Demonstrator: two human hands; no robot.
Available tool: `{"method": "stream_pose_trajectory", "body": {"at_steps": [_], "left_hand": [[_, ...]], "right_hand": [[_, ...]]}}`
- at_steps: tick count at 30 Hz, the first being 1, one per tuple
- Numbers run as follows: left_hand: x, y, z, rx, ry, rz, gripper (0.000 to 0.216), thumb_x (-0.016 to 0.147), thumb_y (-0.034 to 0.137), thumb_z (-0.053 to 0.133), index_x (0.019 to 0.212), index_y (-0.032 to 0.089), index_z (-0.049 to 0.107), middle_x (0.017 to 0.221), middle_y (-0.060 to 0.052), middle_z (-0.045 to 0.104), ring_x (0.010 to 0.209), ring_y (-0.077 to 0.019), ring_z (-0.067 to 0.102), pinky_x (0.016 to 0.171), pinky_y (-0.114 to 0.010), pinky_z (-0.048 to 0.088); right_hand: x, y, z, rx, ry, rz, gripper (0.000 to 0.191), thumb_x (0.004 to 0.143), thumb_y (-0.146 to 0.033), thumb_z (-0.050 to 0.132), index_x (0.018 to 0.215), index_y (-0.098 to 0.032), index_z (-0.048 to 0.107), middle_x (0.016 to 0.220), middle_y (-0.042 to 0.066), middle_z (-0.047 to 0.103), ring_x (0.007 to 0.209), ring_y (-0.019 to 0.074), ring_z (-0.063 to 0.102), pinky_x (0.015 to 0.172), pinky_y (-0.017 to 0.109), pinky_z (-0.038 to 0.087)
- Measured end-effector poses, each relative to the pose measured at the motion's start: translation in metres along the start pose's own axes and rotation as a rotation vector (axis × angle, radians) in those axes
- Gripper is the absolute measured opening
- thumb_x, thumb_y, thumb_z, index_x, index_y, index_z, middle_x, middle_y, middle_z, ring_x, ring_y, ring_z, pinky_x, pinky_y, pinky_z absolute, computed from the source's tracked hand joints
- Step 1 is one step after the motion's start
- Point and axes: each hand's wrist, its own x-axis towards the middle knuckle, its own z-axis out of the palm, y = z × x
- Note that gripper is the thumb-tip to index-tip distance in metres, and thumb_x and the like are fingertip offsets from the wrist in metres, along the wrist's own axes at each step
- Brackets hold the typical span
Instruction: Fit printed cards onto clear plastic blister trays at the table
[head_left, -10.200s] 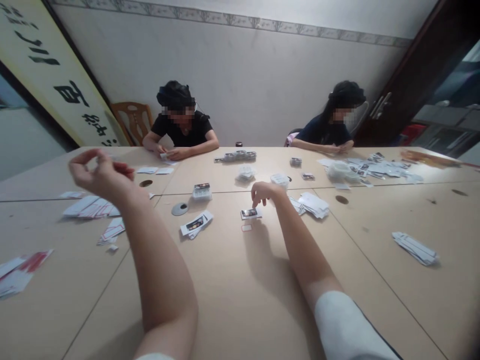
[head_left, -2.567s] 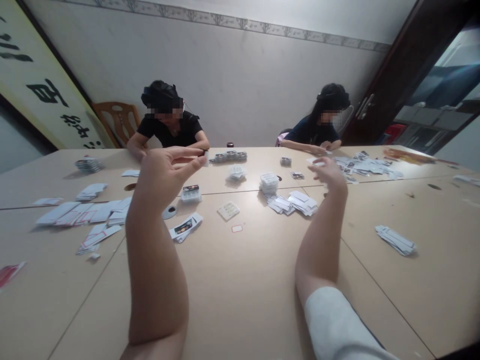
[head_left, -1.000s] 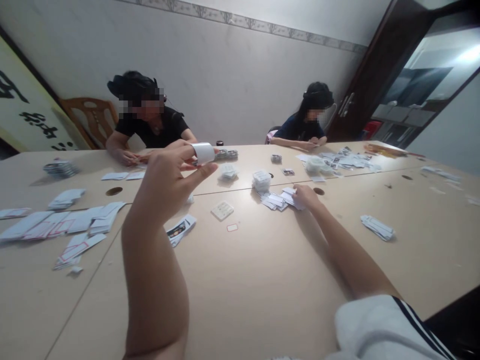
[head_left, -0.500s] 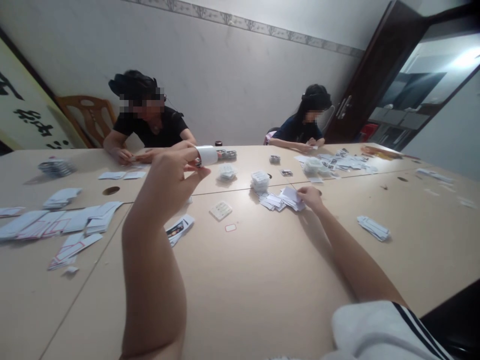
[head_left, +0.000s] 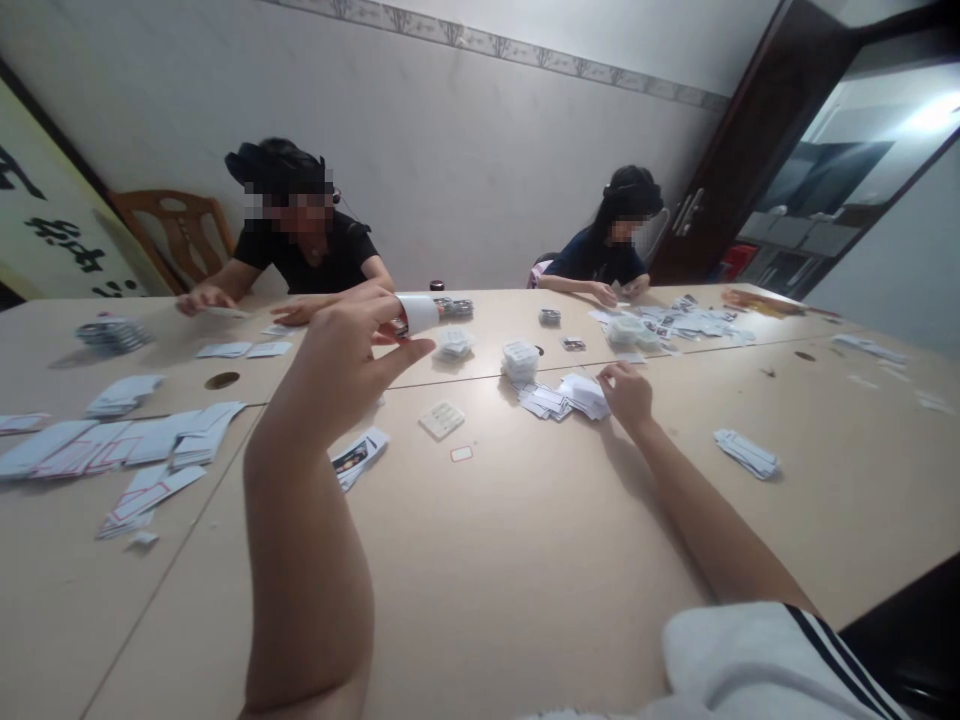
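Raised over the table, my left hand [head_left: 360,335] is closed around a white card [head_left: 417,313] that bends into a curve between its fingers. Some darker print shows at the card's inner edge. My right hand [head_left: 627,397] is at the right end of a loose pile of white cards [head_left: 551,400], thumb and fingertips pinched together. Whatever sits in that pinch is too small to make out. Beyond the pile stands a stack of clear plastic cases [head_left: 520,360]. A flat pale case [head_left: 442,420] and a small red-edged label [head_left: 461,454] lie between my arms.
Spread white cards [head_left: 150,440] cover the left side of the table. Printed cards [head_left: 361,457] lie beside my left forearm, and a narrow bundle [head_left: 748,454] is at the right. Across the table, two people [head_left: 300,240] handle cards; more cards and cases lie near them.
My right hand has risen slightly off the card pile, its fingers drawn tighter. The left hand has shifted a little right. Opposite, the left person's hand has moved outward with a card.
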Motion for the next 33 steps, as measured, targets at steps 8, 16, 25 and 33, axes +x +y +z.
{"method": "stream_pose_trajectory", "body": {"at_steps": [8,16,25,33], "left_hand": [[0.0,0.003,0.0,0.037,-0.032,-0.013,0.013,0.084,0.026,0.068,0.094,0.02,0.072,0.089,-0.002,0.067,0.08,-0.018,0.066,0.072,-0.029,0.054],[0.003,0.0,0.01,0.061,-0.148,-0.068,0.021,0.091,0.028,0.054,0.1,0.02,0.071,0.085,-0.005,0.072,0.079,-0.0196,0.067,0.07,-0.029,0.051],[0.016,0.007,0.058,-0.029,-0.429,-0.125,0.034,0.096,0.024,0.049,0.121,0.02,0.071,0.089,-0.007,0.074,0.076,-0.0199,0.067,0.066,-0.028,0.049],[-0.014,-0.014,0.128,-0.491,-0.626,-0.208,0.022,0.087,0.028,0.062,0.1,0.019,0.077,0.076,-0.005,0.071,0.067,-0.0179,0.064,0.061,-0.025,0.047]], "right_hand": [[-0.019,-0.002,0.003,-0.088,-0.093,-0.122,0.026,0.091,-0.038,0.068,0.078,-0.017,0.064,0.088,0.002,0.067,0.078,0.0157,0.06,0.08,0.034,0.049],[-0.044,-0.013,0.006,0.21,0.144,0.021,0.035,0.1,-0.047,0.052,0.084,-0.017,0.062,0.079,0.001,0.065,0.075,0.0169,0.062,0.078,0.034,0.049],[-0.118,-0.078,0.046,0.682,-0.036,-0.092,0.03,0.081,-0.047,0.065,0.063,-0.023,0.06,0.058,-0.001,0.055,0.057,0.0163,0.048,0.058,0.03,0.039],[-0.142,-0.127,0.078,1.126,-0.219,0.059,0.043,0.089,-0.064,0.046,0.078,-0.024,0.058,0.06,-0.001,0.06,0.039,0.0135,0.051,0.039,0.026,0.034]]}}
